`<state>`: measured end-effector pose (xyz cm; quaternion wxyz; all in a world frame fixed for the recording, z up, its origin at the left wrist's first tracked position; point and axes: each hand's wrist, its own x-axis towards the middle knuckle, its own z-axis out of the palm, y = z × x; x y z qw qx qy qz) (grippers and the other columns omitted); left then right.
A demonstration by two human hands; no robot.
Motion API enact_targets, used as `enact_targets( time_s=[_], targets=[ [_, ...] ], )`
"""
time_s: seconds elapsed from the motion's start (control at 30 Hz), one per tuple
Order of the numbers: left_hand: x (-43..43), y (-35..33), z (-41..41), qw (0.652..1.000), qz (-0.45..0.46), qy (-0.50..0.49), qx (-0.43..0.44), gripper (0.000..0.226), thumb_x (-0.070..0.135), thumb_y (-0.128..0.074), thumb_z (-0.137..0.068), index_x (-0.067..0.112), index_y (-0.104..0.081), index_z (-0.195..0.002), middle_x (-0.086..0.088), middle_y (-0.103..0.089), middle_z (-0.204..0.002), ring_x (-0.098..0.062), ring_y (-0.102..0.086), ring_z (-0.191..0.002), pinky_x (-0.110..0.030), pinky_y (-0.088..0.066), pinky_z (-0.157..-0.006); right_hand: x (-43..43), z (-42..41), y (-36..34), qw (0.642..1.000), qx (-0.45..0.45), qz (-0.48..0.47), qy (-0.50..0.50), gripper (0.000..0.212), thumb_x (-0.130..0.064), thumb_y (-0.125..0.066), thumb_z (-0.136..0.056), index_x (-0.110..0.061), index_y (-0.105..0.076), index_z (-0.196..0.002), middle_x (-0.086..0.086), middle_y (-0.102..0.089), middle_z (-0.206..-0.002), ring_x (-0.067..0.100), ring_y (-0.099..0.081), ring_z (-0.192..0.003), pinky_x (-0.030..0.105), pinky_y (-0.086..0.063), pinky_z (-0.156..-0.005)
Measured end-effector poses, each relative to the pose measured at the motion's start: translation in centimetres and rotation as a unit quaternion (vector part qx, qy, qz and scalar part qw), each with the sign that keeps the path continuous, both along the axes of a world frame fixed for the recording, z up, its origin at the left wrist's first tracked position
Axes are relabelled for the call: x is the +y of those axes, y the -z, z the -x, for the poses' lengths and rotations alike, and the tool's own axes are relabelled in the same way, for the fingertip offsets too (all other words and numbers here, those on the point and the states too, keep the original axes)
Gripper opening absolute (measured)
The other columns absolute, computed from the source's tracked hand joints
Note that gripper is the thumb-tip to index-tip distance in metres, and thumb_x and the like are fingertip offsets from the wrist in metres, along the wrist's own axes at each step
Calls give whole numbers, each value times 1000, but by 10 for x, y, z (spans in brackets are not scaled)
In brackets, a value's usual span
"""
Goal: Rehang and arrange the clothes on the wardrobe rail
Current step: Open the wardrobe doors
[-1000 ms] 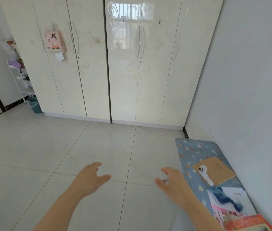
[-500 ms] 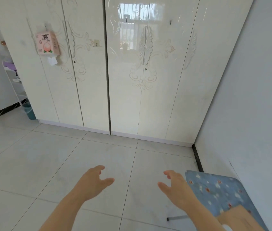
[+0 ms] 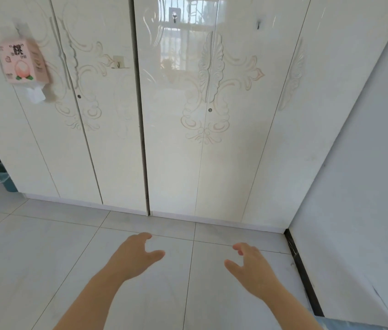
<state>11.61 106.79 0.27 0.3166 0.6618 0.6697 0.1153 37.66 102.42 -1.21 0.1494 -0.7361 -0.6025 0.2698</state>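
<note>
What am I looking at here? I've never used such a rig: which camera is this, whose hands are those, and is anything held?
There is no machine: a person works with bare hands, and the one picture comes from a wide-angle camera on their head, looking forward and down. The left hand and right hand reach out over the pale tiled floor, fingers relaxed, holding nothing. Ahead stands the glossy cream wardrobe with carved scrollwork, all visible doors closed, so no rail or clothes show. A pink cardboard tissue box hangs on a left door, and a teal plastic bin stands at far left.
</note>
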Motion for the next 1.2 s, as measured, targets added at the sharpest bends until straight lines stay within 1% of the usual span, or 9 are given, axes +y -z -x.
enact_targets(
  time_s=[0.27,0.4,0.53,0.63,0.77,0.83,0.97,1.07,1.2],
  targets=[
    [155,13,-13,1000,12,2,23,65,45,-56,-86,20,-32,-140,-1,-36,-143,-16,-41,-127,-27,-33,-102,168,-10,19,1000,8,-2,-19,51,-38,-52,-91,-19,-37,-136,0,-41,-134,13,-44,-119,21,-33,-96],
    [235,4,-25,999,21,-8,30,65,45,-56,-85,19,-32,-140,-2,-35,-144,-16,-38,-129,-28,-32,-104,256,-23,13,999,13,9,-33,50,-37,-50,-91,-20,-37,-136,1,-41,-133,14,-45,-118,23,-36,-95],
    [309,-5,-33,999,4,-19,37,62,43,-55,-85,19,-34,-139,-1,-39,-140,-15,-42,-124,-25,-35,-97,336,-34,3,999,5,-8,-43,50,-36,-51,-92,-19,-36,-136,3,-42,-132,15,-46,-116,22,-36,-94],
    [354,-5,-36,999,17,-22,25,63,43,-56,-85,19,-35,-139,-1,-40,-139,-14,-43,-123,-22,-35,-92,382,-34,1,999,9,2,-49,51,-38,-51,-92,-19,-36,-137,3,-41,-134,15,-46,-118,23,-35,-96],
    [419,0,-34,999,19,-9,44,63,46,-56,-85,20,-35,-138,-1,-38,-141,-15,-41,-126,-26,-35,-100,440,-29,3,999,9,5,-48,52,-37,-51,-91,-19,-35,-137,2,-40,-135,14,-46,-118,23,-36,-97],
    [455,4,-34,999,20,10,47,64,48,-56,-85,21,-35,-138,1,-36,-144,-15,-38,-129,-29,-33,-104,471,-27,5,999,10,4,-35,52,-37,-51,-92,-18,-35,-138,3,-40,-135,15,-46,-118,23,-36,-96],
    [527,3,-32,997,18,61,45,62,47,-54,-87,21,-32,-139,2,-32,-145,-14,-38,-128,-30,-33,-106,528,-16,6,1000,-8,5,-2,53,-38,-51,-91,-18,-35,-138,2,-41,-135,14,-45,-119,24,-37,-97],
    [582,-8,-28,994,-3,97,56,62,47,-52,-88,22,-30,-140,3,-31,-146,-13,-39,-128,-27,-33,-104,569,-7,0,1000,-15,-2,20,54,-39,-51,-91,-18,-35,-138,2,-41,-136,14,-43,-122,24,-36,-100],
    [643,-30,-33,988,-52,132,66,63,49,-51,-87,24,-29,-141,3,-29,-147,-15,-34,-131,-31,-32,-107,612,-5,-15,998,-12,-28,60,52,-39,-51,-91,-20,-34,-137,1,-41,-134,12,-45,-120,22,-36,-97]
  ],
)
